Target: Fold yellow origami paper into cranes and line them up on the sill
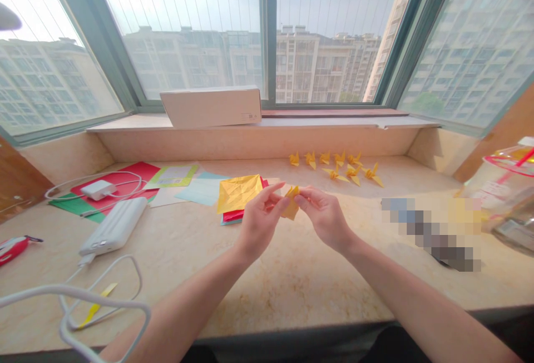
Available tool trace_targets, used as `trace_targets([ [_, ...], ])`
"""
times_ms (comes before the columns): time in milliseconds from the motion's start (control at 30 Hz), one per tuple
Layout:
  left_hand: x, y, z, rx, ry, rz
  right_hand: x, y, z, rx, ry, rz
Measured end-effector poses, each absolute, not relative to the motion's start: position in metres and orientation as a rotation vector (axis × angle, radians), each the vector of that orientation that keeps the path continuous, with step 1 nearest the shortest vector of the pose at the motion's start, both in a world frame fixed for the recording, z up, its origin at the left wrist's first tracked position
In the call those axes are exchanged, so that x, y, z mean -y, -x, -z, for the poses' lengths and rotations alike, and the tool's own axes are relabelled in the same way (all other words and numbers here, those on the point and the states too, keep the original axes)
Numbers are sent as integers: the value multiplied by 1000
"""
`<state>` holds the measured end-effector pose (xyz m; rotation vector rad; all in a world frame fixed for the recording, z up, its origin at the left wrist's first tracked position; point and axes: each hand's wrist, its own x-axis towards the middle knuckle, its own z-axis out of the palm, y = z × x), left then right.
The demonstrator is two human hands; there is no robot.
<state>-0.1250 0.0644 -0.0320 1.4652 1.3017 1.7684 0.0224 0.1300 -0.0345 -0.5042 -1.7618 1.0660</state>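
Observation:
A small folded piece of yellow origami paper [291, 207] is held up between both hands above the stone counter. My left hand [262, 218] pinches its left side, thumb against the paper. On the right side, my right hand [324, 215] grips it between thumb and fingers. Just behind the left hand lies a creased yellow sheet [237, 193] on top of red sheets [233, 217]. Several finished yellow paper cranes [334, 173] stand in two rows toward the back right. The fingertips partly cover the folded paper, so its exact shape is hard to make out.
A white power bank [114, 226] with looping white cables [137, 307] lies left, near a white charger [98, 189] on coloured paper [137, 171]. A red cutter [14, 249] is at far left. A plastic jug [500, 185] stands right; a box [212, 108] sits on the sill.

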Motion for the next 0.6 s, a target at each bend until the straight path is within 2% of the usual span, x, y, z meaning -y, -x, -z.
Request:
trace_targets([
  [133, -65, 123, 30, -1262, -1402, -1661, -134, -23, 36, 1730, 517, -1172],
  [300, -66, 124, 31, -1301, -1330, -1755, -134, -22, 38, 1705, 522, -1325],
  [600, -68, 121, 31, -1097, -1276, -1772, -135, -19, 37, 1521, 492, -1375],
])
